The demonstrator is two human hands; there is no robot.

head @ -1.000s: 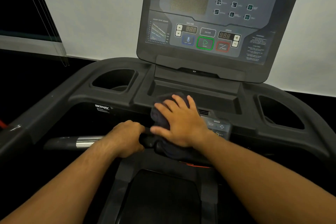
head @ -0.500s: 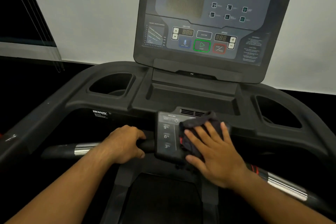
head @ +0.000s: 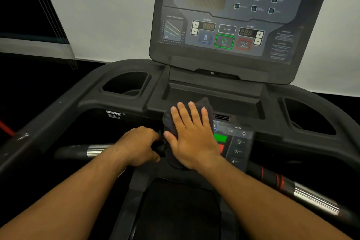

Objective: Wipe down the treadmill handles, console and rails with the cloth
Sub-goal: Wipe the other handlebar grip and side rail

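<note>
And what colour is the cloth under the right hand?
The cloth is dark, almost black; head view.

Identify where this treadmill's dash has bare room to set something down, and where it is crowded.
Free: the left pocket beside the shallow tray; the tray itself, between console and cloth; the right pocket. Crowded: the centre, where the right hand presses the cloth on the keypad and the left hand grips the handlebar.
</note>
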